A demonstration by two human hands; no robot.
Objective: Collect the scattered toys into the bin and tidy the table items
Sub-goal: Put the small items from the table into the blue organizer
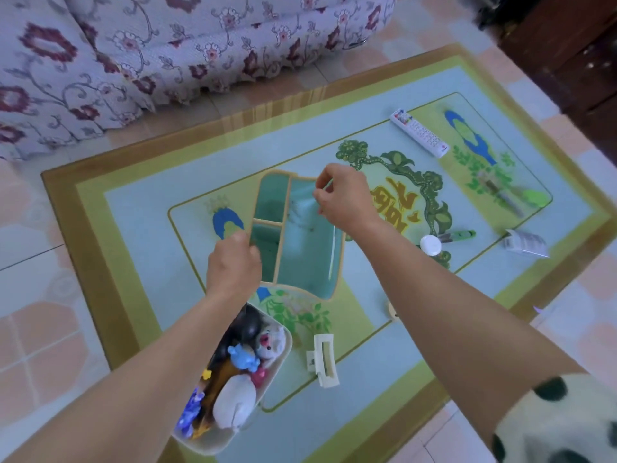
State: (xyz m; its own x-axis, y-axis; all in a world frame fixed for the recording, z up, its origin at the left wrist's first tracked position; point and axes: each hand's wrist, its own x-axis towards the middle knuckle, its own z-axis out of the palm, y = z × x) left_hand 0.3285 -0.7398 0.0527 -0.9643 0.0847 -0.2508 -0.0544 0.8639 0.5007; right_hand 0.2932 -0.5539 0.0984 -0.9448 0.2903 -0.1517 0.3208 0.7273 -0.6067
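Two hands are holding one teal plastic organiser tray with a cream rim and dividers (300,248) over the middle of the green patterned glass-topped table (133,208). The left hand (233,259) is gripping the tray's left rim, its fingers curling tight round the edge beside the two small compartments. The right hand (344,195) is pinching the far right corner of the rim between thumb and forefinger, with the other fingers bending loosely. The tray is sitting tilted between the two sets of fingers, and I cannot tell whether its base is touching the tabletop.

Nearer than the left fingers, partly under that forearm, a cream rounded plastic bin (217,446) is standing packed with toys, among them a small blue figure (243,359), a white plush animal with a pink snout (270,339) and a smooth white rounded toy (233,399). Just beside the bin, nearer than the right fingers, a cream plastic hair claw clip (322,359) is lying flat.

Beyond the right fingers and off to their right, a white remote control (419,132) is lying at an angle. To the right of those fingers, close to the forearm, a white round lid (430,244) is sitting against a green pen-shaped tube (457,235). Further right again, a small grey and white carton (526,242) is lying on its side.
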